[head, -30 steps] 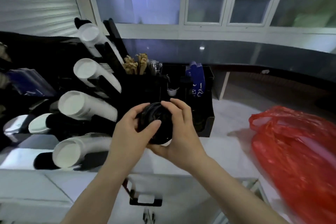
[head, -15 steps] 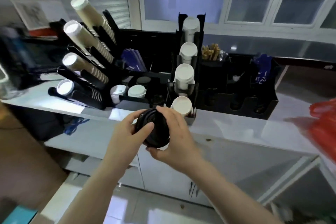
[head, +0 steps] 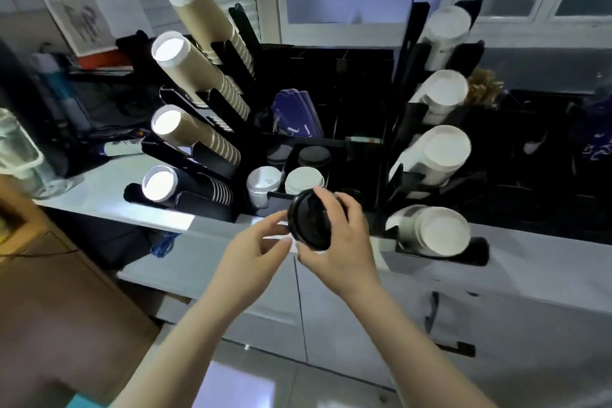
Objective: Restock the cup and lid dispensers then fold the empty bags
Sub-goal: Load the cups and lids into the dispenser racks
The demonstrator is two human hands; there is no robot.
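At the far left edge of the frame a clear plastic container (head: 18,156) sits on the pale worktop (head: 546,258). Right of it, in the upper left, a black slanted rack (head: 205,162) holds 4 rows of stacked ribbed paper cups: 3 tan stacks (head: 205,26) above and 1 black stack (head: 195,189) lowest, all with their white open mouths turned toward the viewer. Just right of that rack, low black compartments hold white plastic lids (head: 303,179) in front and dark lids (head: 314,157) behind.

In the centre of the frame, in front of those compartments and above the worktop's front edge, the person's left hand (head: 255,250) hovers with its fingers loosely curved and apart; its fingertips lie just beside the round black plastic lids (head: 309,223), and I cannot tell whether they touch. The right hand (head: 341,242) has its grip clamped on that black stack, fingers over the top rim and thumb beneath.

Further right, a second black rack (head: 405,116) carries 4 rows of white paper cups (head: 437,156). White cabinet doors (head: 331,308) fill the lower frame.
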